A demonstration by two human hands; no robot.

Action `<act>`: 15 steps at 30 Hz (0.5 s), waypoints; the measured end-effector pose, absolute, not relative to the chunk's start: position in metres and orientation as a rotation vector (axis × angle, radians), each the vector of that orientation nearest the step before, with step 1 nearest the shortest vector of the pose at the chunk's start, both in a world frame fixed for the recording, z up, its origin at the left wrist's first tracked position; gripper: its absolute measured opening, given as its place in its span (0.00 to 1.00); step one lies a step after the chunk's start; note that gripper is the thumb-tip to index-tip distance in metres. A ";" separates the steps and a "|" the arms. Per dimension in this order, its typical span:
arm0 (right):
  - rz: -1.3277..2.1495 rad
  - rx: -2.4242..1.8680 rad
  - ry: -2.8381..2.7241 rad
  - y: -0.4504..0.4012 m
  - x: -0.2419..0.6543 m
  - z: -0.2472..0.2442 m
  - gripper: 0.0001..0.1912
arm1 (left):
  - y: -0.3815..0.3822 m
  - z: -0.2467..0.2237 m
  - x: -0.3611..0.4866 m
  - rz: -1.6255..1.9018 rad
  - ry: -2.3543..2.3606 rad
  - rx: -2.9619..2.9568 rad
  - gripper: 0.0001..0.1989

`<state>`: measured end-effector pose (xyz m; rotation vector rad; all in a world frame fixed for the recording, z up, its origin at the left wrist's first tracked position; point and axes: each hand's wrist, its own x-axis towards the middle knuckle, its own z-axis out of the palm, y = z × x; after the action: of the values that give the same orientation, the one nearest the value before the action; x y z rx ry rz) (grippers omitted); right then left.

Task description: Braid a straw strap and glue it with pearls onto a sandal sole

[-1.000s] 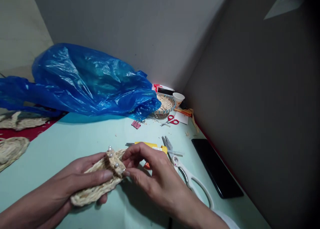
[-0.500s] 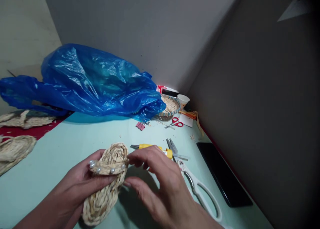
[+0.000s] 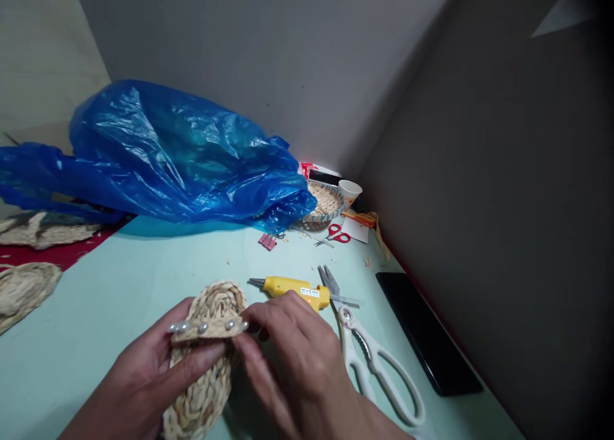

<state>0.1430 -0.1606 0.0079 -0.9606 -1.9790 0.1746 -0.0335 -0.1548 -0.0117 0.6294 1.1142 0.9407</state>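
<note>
A small braided straw slipper (image 3: 206, 382) with a strap (image 3: 215, 328) across it is held up over the table. Several pearl beads sit along the strap. My left hand (image 3: 153, 363) grips the slipper from the left, its thumb laid across the sole just below the strap. With finger and thumb, my right hand (image 3: 288, 357) pinches the strap's right end by the last pearl; whether a loose bead is between the fingertips I cannot tell. Just beyond the right hand lies a yellow glue gun (image 3: 292, 288), beside white-handled scissors (image 3: 369, 357).
A blue plastic bag (image 3: 187, 152) fills the back left. Behind it stand a woven basket (image 3: 330, 203) and a paper cup (image 3: 350, 190). Small red scissors (image 3: 338, 233) and a pink binder clip (image 3: 267, 242) lie nearer. A black phone (image 3: 426, 331) lies right; more straw pieces (image 3: 29, 290) lie left.
My right finger and thumb have closed on the strap's right edge, where they were apart before. The slipper has turned slightly, and a pearl now shows at the strap's right end.
</note>
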 end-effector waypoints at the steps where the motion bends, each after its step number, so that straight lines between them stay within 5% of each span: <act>1: 0.248 -0.988 -1.956 -0.161 0.144 0.007 0.06 | -0.155 -0.013 -0.034 0.933 1.119 0.630 0.55; 8: 0.485 -1.112 -1.810 -0.164 0.143 0.000 0.04 | -0.155 -0.015 -0.034 0.914 1.146 0.646 0.56; 15: 0.324 -0.972 -1.982 -0.164 0.146 0.001 0.07 | -0.155 -0.008 -0.031 0.970 1.136 0.613 0.53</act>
<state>0.1459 -0.1637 0.0015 -0.9717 -1.9824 0.3240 -0.0305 -0.1549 -0.0084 0.6131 1.1363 0.9699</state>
